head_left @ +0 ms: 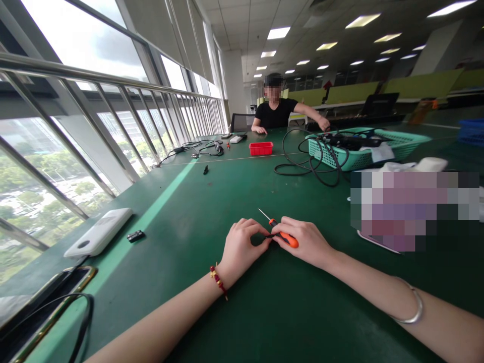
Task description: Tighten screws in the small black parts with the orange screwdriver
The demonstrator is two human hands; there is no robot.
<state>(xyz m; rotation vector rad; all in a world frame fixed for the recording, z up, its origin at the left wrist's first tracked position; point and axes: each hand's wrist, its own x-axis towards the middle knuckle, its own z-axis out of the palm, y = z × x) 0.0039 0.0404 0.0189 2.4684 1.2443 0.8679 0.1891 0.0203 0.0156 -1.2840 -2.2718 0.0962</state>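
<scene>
An orange-and-black screwdriver [288, 239] lies in the grip of my right hand [304, 238], its thin metal shaft pointing up and to the left, away from me. With thumb and forefinger pinched, my left hand [242, 247] holds one end of a small dark piece [270, 236]. The fingertips of my right hand meet the piece at its other end, so most of it is covered and its kind cannot be made out. Both hands are close together over the green table [227, 312]. A small black part [136, 236] rests on the table to the left.
A white power bank [100, 232] and a phone [81, 280] with a cable lie at left. Farther off are a red bin [260, 148] and a green basket [363, 160] with black cables spilling out. A person [276, 111] sits at the far end, one hand at the basket.
</scene>
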